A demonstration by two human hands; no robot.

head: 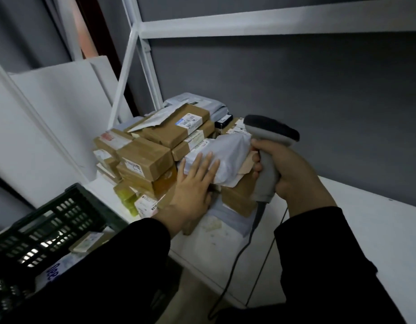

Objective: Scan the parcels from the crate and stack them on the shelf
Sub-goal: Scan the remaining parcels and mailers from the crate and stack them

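Note:
A stack of brown cardboard parcels (153,146) sits on the white shelf (377,230), toward its left end. On top at the front lies a white plastic mailer parcel (228,155). My left hand (195,183) rests flat on that mailer with straight fingers. My right hand (293,174) grips the handle of a grey barcode scanner (267,146), just right of the mailer, and its fingertips touch the mailer's edge. The scanner's cable hangs down past the shelf's front edge. A dark plastic crate (55,220) stands at the lower left with parcels inside.
The shelf's white metal posts and diagonal brace (129,66) rise behind the stack, and an upper shelf beam (272,24) crosses overhead. White boards (50,118) lean at the left. The right part of the shelf holds nothing in view.

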